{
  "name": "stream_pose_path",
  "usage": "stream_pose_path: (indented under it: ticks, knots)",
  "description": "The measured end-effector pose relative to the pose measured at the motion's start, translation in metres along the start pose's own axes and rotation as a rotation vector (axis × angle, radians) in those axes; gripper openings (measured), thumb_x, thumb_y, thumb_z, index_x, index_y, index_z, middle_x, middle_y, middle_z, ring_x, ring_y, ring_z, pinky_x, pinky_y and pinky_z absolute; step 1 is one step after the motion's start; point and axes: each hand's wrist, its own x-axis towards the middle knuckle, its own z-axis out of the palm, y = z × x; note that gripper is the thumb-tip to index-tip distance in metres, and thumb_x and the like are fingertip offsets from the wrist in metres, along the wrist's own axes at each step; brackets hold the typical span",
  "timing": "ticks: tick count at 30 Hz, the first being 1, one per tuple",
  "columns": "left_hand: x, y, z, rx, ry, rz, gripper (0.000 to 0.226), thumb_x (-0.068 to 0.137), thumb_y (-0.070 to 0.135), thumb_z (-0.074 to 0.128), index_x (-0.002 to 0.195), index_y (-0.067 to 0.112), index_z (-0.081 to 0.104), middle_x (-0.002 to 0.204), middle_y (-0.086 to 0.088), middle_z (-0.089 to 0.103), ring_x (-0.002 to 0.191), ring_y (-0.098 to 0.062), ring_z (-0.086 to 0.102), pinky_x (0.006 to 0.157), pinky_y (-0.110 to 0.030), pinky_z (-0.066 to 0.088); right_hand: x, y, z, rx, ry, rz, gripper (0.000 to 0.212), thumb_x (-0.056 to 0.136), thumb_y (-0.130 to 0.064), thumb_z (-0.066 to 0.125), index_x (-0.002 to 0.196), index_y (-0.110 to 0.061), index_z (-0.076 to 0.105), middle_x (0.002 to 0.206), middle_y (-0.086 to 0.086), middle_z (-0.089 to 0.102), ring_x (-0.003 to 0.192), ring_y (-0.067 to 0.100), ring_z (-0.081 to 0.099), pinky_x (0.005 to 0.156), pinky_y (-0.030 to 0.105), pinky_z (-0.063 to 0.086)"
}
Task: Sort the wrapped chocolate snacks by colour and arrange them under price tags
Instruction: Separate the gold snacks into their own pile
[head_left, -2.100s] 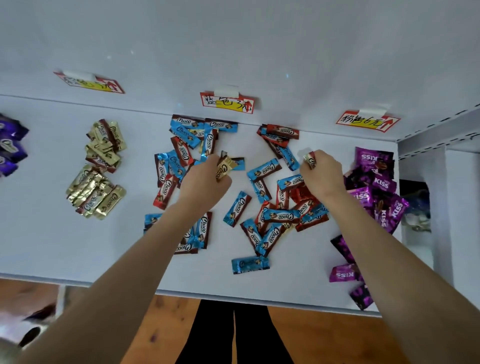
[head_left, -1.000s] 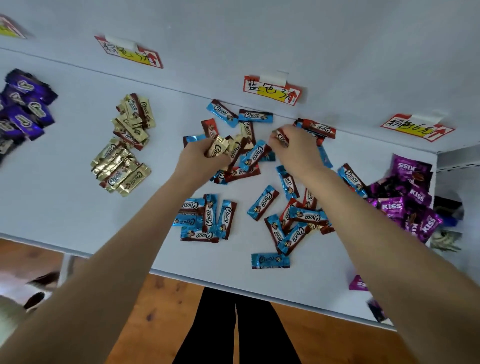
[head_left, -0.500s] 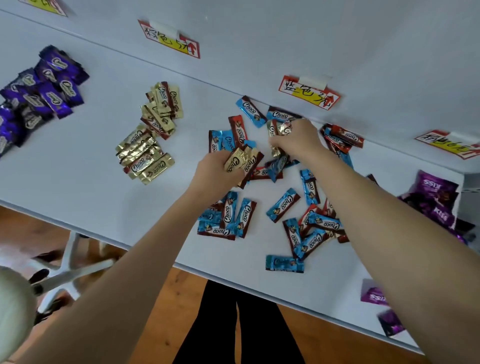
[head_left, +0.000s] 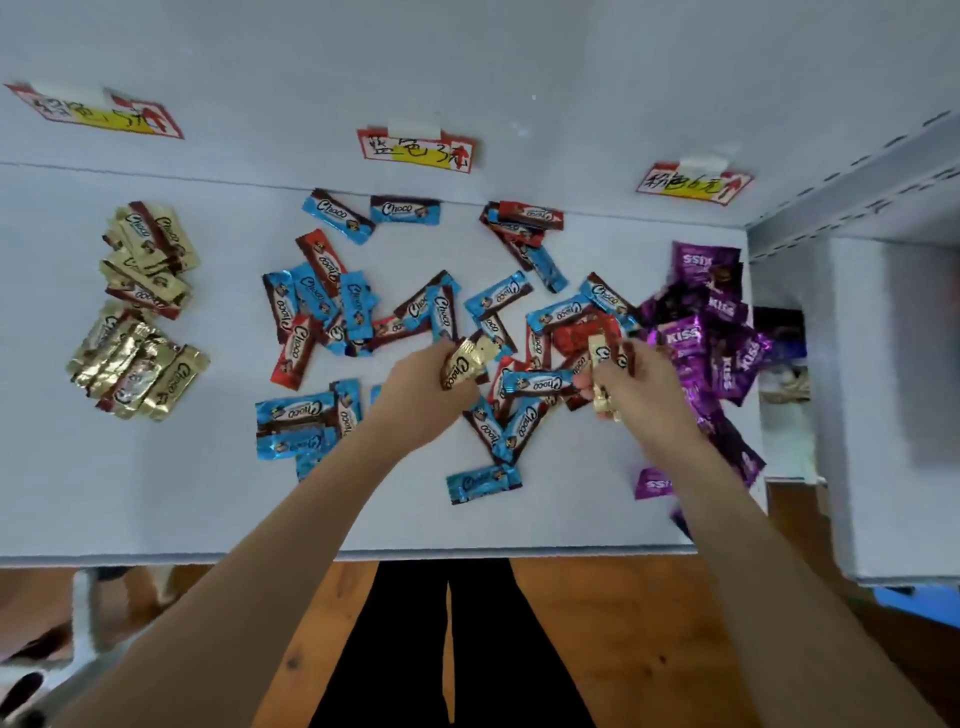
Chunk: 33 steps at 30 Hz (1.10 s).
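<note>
**White shelf** (head_left: 130, 493): carries all the stock in view.

**Mixed heap of blue and red Choco snacks** (head_left: 358, 306): sits mid-shelf below the middle price tag (head_left: 415, 150) and is not yet separated by colour.

**Gold Choco pile** (head_left: 140, 332): lies at the far left below the left price tag (head_left: 98, 111), well apart from the heap. Its lower bars lie side by side on a slant.

**Purple Kiss pile** (head_left: 711, 332): lies at the far right, just beside the right hand.

**Hands:** they are held apart over the near right part of the heap.
- The left hand (head_left: 421, 395) has its fingers curled round a small bunch of gold snacks (head_left: 465, 361).
- The right hand (head_left: 639, 384) pinches at least one gold snack (head_left: 602, 379), long axis roughly upright.

**Assessment:** the gold pile lies to the left of both hands, across the heap's left half. The left hand is the nearer. The right hand would have to cross the left arm, so passing its snack over first appears the sounder course.
</note>
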Motion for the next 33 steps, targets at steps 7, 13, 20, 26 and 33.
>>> stream_pose_path:
  ticks: [7,13,20,26,33]
  knots:
    - [0.003,0.012,0.063,0.374,-0.086,0.092,0.032,0.086,0.029,0.063,0.111,0.014,0.053,0.106,-0.005,0.058,0.095,-0.022,0.055,0.072,-0.028,0.039,-0.011,0.040,-0.001,-0.085,0.113,0.042,0.018,0.089,-0.018,0.056,0.072,-0.020,0.049,0.056,-0.004,0.049,0.041,-0.001,0.046,0.042,0.019,0.043]
    - [0.007,-0.002,0.056,0.577,0.058,0.044,0.028,0.092,0.032,0.055,0.109,0.010,0.049,0.105,-0.009,0.059,0.095,-0.027,0.059,0.066,-0.030,0.036,-0.008,0.045,0.018,-0.311,0.115,-0.064,0.012,0.091,-0.017,0.052,0.087,-0.005,0.053,0.077,0.000,0.054,0.067,0.013,0.048,0.049,0.014,0.033]
    - [0.002,-0.019,0.027,0.470,0.147,-0.038,0.037,0.091,0.049,0.049,0.081,0.015,0.039,0.072,0.001,0.048,0.066,-0.022,0.050,0.054,-0.031,0.034,-0.009,0.031,0.041,-0.607,0.106,0.000,0.031,0.087,-0.041,0.059,0.076,-0.013,0.050,0.083,0.004,0.064,0.078,0.025,0.059,0.061,0.026,0.037]
    - [-0.002,-0.013,0.031,0.401,0.190,-0.055,0.039,0.090,0.052,0.048,0.067,0.022,0.037,0.066,0.002,0.047,0.056,-0.009,0.043,0.046,-0.027,0.025,-0.010,0.030,0.043,-0.564,0.023,-0.034,0.017,0.086,-0.024,0.060,0.084,-0.008,0.055,0.081,0.006,0.061,0.075,0.022,0.057,0.062,0.028,0.042]
    - [0.000,-0.003,0.038,0.304,0.180,-0.004,0.021,0.096,0.037,0.043,0.092,0.016,0.047,0.064,0.007,0.047,0.053,-0.008,0.047,0.043,-0.024,0.031,-0.026,0.045,0.022,-0.146,0.046,-0.100,0.027,0.085,-0.008,0.060,0.065,-0.015,0.043,0.059,-0.007,0.048,0.047,-0.006,0.051,0.044,0.005,0.035]
